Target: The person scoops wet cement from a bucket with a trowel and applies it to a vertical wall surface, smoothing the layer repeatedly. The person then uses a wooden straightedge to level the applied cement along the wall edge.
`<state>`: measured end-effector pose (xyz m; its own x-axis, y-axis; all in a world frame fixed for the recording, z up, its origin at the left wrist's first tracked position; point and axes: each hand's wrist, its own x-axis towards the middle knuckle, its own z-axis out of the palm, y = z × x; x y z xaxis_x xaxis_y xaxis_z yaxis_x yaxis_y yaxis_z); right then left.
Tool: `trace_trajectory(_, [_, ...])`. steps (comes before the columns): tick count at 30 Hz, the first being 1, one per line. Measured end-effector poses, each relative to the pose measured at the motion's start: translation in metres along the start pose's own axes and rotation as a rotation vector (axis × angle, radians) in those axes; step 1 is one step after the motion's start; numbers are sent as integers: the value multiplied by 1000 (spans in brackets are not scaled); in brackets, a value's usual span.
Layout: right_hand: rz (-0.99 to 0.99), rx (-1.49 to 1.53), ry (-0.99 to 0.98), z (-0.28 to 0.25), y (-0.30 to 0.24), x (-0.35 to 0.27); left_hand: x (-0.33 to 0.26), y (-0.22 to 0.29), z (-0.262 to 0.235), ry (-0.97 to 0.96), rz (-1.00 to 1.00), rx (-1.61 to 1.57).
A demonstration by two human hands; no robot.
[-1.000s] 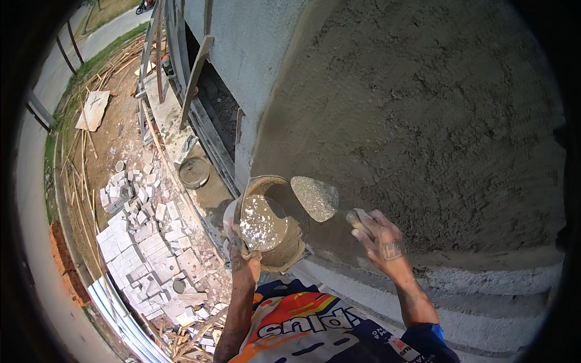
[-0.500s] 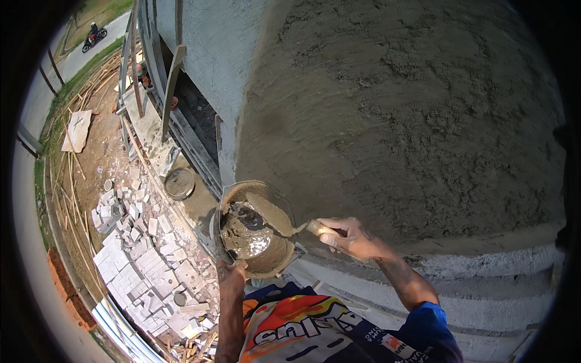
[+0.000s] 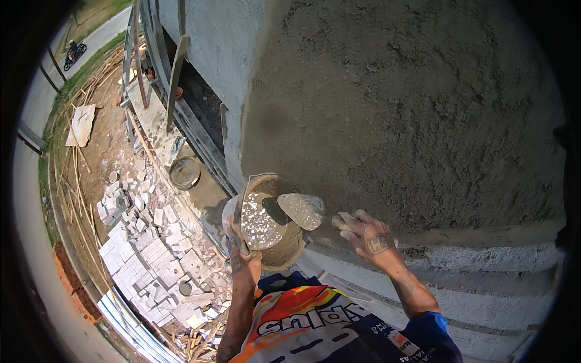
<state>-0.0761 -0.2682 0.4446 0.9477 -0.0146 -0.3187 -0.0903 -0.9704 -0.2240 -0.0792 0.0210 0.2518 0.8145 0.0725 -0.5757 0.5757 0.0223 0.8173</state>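
View from high up against a building in daylight. A rough grey plastered wall (image 3: 411, 109) fills the right side, with bare concrete blocks (image 3: 484, 284) below it. Far down on the left lie pale stacked paving blocks (image 3: 151, 254), a round basin (image 3: 184, 172), a flat board (image 3: 80, 124), red bricks (image 3: 69, 281), scattered timber and a grass strip beside a road (image 3: 36, 109).

Single head-worn fisheye view, looking steeply down along a plastered wall (image 3: 411, 109) from high above the ground (image 3: 97, 151). The person's own forearms enter from the lower edge, close to the lens; the paving blocks (image 3: 151, 254) lie far below. Straight edges bend toward the dark circular rim.
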Motion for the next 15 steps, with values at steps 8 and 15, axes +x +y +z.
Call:
trace_trajectory(8, [-180,166,-137,115,11,33,-14,41,0,-119,6,-45])
trace_trajectory(15, [123,965,-287,10,34,-11,-20,65,-5,-69,-196,40])
